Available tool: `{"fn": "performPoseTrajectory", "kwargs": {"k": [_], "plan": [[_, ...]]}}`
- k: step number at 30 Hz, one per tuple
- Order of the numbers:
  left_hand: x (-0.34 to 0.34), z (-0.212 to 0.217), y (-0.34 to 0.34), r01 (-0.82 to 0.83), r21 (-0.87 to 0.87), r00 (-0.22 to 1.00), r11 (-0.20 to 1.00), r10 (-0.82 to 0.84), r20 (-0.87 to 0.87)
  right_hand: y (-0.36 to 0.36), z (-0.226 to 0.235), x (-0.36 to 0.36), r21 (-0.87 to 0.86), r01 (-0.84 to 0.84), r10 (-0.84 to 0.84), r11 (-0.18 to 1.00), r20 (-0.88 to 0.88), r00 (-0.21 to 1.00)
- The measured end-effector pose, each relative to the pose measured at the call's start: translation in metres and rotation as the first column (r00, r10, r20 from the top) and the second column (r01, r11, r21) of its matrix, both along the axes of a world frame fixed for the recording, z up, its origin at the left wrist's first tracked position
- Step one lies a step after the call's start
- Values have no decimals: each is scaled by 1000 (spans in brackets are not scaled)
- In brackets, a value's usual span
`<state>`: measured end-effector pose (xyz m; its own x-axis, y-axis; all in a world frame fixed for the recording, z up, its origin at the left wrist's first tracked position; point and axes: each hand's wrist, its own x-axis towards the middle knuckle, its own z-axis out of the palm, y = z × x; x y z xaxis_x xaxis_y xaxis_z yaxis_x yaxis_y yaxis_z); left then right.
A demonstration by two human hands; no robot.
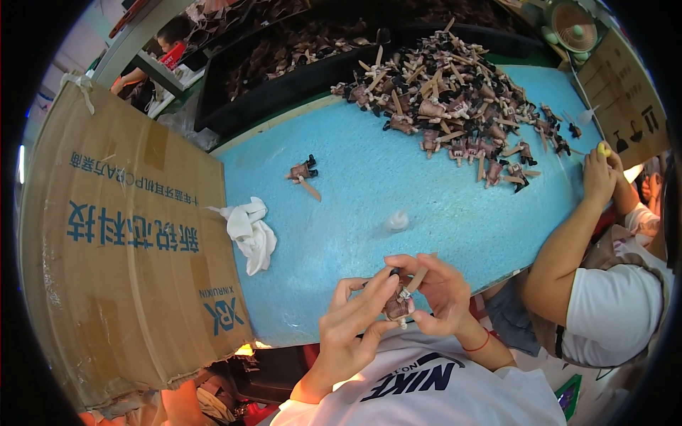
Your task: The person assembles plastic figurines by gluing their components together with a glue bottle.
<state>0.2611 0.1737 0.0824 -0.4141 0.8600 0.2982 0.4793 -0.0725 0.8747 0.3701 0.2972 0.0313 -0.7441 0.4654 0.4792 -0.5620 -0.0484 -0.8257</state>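
Close to my chest, over the near edge of the blue table, both my hands hold one small toy figure [398,305]. It has a brownish-pink body, pale small parts and a black end at the top. A flat tan strip [417,280] sticks out of it toward the upper right. My left hand [349,323] grips the figure from the left with thumb and fingers closed on it. From the right, my right hand [444,298] curls its fingers around the strip and the figure's side. The fingers partly hide the figure.
A heap of similar figures [455,106] covers the table's far right; one loose figure [302,170] lies left. A white cloth [250,234] rests beside a large cardboard box [135,234]. Black trays [284,78] stand behind. At right, a co-worker's hand [600,174] is at the table edge.
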Motion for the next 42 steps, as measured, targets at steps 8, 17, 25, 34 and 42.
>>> {"fn": "performPoseTrajectory", "kwargs": {"k": [8, 17, 25, 34, 42], "plan": [[2, 2, 1, 31, -6, 996, 1000, -31, -87, 2, -7, 6, 83, 19, -15, 996, -48, 999], [5, -6, 1, 24, -7, 998, 1000, -24, -61, 1, -17, 11, 121, -17, 14, 993, 25, 1000], [3, -15, -3, 1, -6, 1000, 1000, -1, -8, -1, -14, 8, 60, -62, 58, 996, 66, 996], [-1, -19, -3, -34, 8, 999, 999, 34, 2, -2, -10, 3, -5, -88, 88, 996, 101, 991], [-3, -21, -2, -35, -4, 998, 999, 35, 55, -4, -6, -1, -41, -17, 21, 999, 94, 995]]}}
